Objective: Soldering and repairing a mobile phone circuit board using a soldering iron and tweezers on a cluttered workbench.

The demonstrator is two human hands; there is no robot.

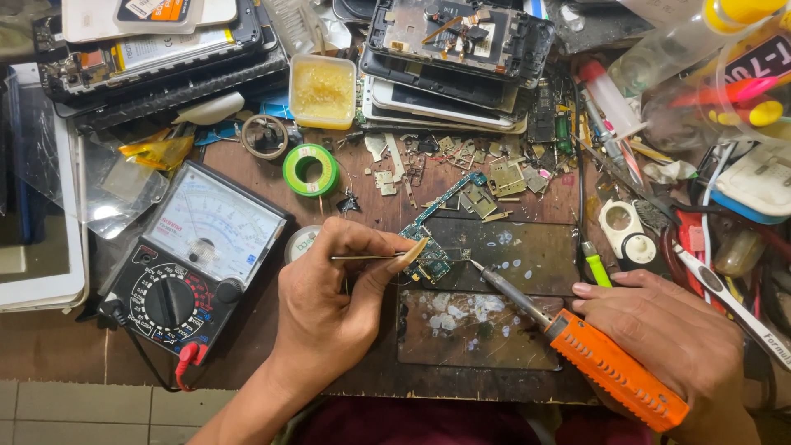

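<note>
My left hand (334, 301) pinches thin metal tweezers (367, 257) whose tips rest on a small blue-green circuit board (428, 259) lying on a dark work mat (527, 264). My right hand (671, 338) grips the orange handle of a soldering iron (614, 371); its metal tip (478, 267) points left and sits just beside the board's right edge. A narrow strip of the board runs up and to the right from its body.
An analog multimeter (185, 264) with red and black leads lies at left. A green solder spool (310, 170), a tub of yellow flux (322, 91), stacked opened phones (457, 58), loose metal shields, tools and bottles crowd the back and right.
</note>
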